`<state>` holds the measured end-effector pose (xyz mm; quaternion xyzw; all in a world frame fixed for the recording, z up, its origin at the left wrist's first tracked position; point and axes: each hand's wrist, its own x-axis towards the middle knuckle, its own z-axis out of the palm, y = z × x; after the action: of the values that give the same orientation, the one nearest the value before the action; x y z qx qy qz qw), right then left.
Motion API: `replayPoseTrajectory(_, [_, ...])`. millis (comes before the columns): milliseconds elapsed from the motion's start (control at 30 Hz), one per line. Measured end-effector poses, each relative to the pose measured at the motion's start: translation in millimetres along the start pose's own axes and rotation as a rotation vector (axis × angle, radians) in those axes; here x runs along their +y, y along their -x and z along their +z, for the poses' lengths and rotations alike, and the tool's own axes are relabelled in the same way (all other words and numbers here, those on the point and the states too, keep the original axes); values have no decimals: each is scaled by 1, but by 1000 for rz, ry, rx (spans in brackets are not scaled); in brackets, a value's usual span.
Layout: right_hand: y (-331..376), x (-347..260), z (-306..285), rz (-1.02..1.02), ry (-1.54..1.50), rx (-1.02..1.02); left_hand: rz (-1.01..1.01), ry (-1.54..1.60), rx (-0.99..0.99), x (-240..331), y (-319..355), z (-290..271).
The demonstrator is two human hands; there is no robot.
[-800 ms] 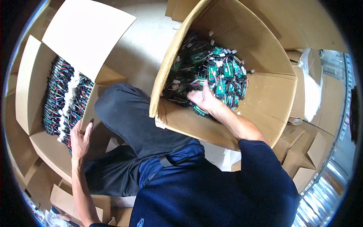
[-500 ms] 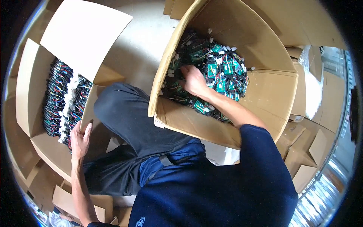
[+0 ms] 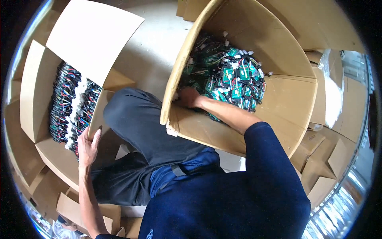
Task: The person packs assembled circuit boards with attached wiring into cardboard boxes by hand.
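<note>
Head view: a large carton [image 3: 284,95] stood open at right, a smaller carton [image 3: 32,91] at left. The left hand [image 3: 87,147] gripped the latter's edge, thumb opposing fingers; the right hand [image 3: 189,97], too shadowed to tell its opening or hold, reached beside green circuit boards [image 3: 237,91] heaped in the large carton.

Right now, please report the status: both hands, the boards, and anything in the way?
Left hand holding left box by its edge. Right hand inside right box, grip unclear. Green boards heaped there. Knee between boxes.
</note>
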<state>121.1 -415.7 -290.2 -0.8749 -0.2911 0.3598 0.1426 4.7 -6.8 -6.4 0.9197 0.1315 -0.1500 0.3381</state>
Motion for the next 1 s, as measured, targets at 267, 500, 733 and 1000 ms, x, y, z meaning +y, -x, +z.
replayPoseTrajectory(267, [9, 38, 42, 187, -13, 317, 3, 41, -32, 14, -22, 16])
replayPoseTrajectory(500, [67, 55, -31, 90, -550, 339, 57, -74, 44, -3, -10, 7])
replayPoseTrajectory(733, [180, -23, -236, 71, -1058, 718, -55, -59, 43, 4, 8, -17])
replayPoseTrajectory(1000, [233, -151, -345, -509, -1365, 605, 567, 187, 435, 96, 32, 22])
